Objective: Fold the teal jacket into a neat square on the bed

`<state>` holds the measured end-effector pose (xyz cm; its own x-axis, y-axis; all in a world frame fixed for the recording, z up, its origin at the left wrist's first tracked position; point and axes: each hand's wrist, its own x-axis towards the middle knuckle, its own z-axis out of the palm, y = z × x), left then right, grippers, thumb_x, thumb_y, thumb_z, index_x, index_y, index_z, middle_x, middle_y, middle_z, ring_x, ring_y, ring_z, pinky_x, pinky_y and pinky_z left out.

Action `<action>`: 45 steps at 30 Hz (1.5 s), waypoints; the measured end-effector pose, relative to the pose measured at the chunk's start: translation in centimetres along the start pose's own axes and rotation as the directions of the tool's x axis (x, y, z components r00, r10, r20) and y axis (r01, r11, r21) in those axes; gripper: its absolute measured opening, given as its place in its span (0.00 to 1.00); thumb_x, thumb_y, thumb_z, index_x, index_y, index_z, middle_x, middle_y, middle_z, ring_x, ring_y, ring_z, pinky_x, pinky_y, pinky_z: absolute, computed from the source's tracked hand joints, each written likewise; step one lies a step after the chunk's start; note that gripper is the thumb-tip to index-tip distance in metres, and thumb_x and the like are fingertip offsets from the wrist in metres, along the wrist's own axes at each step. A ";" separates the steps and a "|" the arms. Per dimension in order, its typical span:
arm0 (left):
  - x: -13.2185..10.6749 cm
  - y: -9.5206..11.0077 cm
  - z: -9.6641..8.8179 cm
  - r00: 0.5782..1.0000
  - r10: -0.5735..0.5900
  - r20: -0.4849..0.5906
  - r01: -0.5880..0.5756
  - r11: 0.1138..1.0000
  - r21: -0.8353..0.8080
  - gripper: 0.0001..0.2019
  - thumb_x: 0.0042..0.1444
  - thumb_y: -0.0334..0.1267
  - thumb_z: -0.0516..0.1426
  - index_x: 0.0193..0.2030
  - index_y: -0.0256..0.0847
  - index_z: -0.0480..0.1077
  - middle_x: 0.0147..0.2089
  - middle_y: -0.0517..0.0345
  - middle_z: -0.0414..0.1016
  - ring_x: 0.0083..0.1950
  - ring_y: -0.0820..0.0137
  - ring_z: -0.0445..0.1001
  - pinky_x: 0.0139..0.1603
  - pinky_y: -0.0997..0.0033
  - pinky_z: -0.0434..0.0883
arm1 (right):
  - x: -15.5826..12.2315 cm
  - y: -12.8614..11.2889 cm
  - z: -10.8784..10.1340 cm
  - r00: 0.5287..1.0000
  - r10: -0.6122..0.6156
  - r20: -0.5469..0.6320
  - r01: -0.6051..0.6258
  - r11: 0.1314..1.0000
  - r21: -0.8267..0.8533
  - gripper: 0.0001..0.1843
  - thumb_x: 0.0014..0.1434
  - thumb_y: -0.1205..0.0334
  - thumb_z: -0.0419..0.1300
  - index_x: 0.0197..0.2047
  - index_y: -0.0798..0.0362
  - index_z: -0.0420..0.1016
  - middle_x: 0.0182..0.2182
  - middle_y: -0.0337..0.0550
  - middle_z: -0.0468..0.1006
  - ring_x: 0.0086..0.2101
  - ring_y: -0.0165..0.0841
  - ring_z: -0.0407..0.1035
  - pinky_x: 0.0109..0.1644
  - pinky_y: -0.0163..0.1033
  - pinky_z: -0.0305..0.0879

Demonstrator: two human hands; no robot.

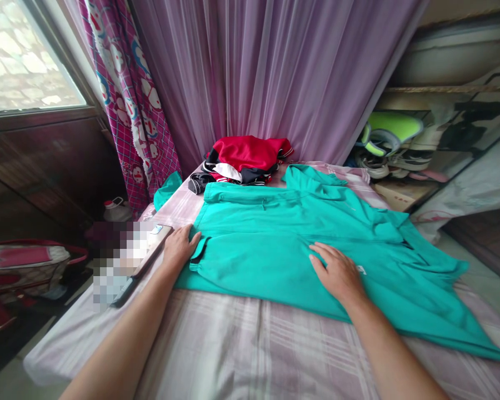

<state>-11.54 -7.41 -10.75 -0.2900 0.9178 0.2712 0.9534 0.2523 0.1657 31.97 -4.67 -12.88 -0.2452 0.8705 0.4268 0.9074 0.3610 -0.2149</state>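
A teal green long-sleeved sports top (258, 250) lies spread out sideways across the bed, with a sleeve folded along its near side. My left hand (179, 247) rests at the garment's left edge, beside a cuff with a dark inside, thumb and fingers apart. On the right, my right hand (337, 272) lies flat on the fabric with fingers stretched out, close to a small white logo. Neither hand grips anything. A phone (152, 253), partly blurred out, lies left of my left hand at the bed's edge.
Red and black clothes (250, 153) are heaped at the back of the bed (216, 344). Purple curtains (266, 72) hang behind. To the right stands a rack holding shoes (412, 158). A plastic jug (116, 210) and a wire basket (29, 266) are on the left.
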 end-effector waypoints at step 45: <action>0.6 -1.1 -1.3 0.995 -0.030 -0.093 -0.004 0.941 -0.339 0.23 0.54 0.43 0.53 0.56 0.45 0.74 0.51 0.53 0.74 0.34 0.70 0.75 0.45 0.67 0.74 | -0.1 -1.8 -0.9 0.999 0.034 0.037 -0.033 0.999 -0.038 0.17 0.65 0.61 0.55 0.54 0.50 0.78 0.56 0.49 0.77 0.56 0.41 0.70 0.57 0.48 0.66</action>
<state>-12.83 -7.57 -9.53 -0.3245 0.8776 0.3529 0.8696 0.1301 0.4763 30.66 -5.76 -11.73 -0.2265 0.8940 0.3865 0.9273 0.3194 -0.1953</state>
